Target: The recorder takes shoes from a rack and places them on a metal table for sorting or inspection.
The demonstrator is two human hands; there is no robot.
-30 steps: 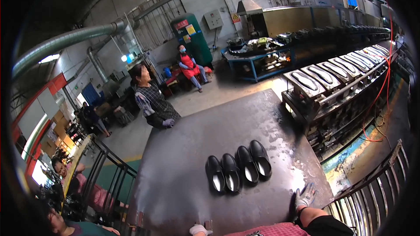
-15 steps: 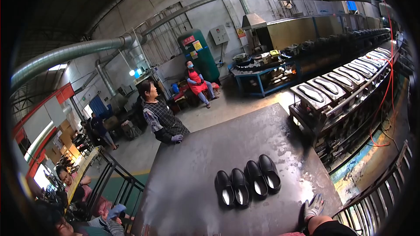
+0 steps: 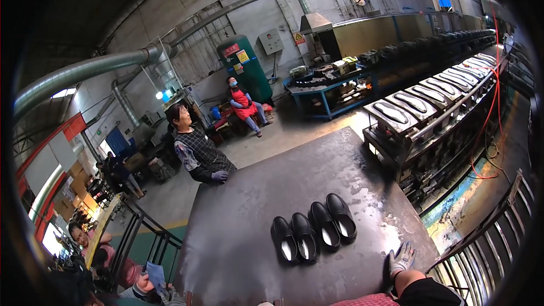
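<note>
Fingers [image 3: 406,249] of the right hand [image 3: 401,260] are gloved, spread wide and laid flat on the dark metal surface [image 3: 255,192] near its right front corner; they hold nothing. The forearm enters from the lower edge in a dark sleeve. The left hand is out of view.

Four black shoes [image 3: 313,230] stand in a row on the surface, side by side and touching or nearly so, openings up with pale insoles showing. The row sits just left of and beyond the right hand, near but apart from it. The surface around it is scuffed and blotched with pale marks toward the right edge.

At the far left corner of the surface stands a person in a dark checked apron [image 3: 198,153], gloved hands held together at the waist. Further back a seated person in a red apron [image 3: 245,105] faces the room beside a green cabinet [image 3: 246,71].

To the right runs a line of metal moulds [image 3: 430,99] on a long machine frame, with red cables [image 3: 490,130] hanging beside it. A blue workbench [image 3: 331,88] carries dark items behind. Grey ducts [image 3: 85,71] cross the wall overhead. A black railing [image 3: 141,238] borders the left front, with more people below it.
</note>
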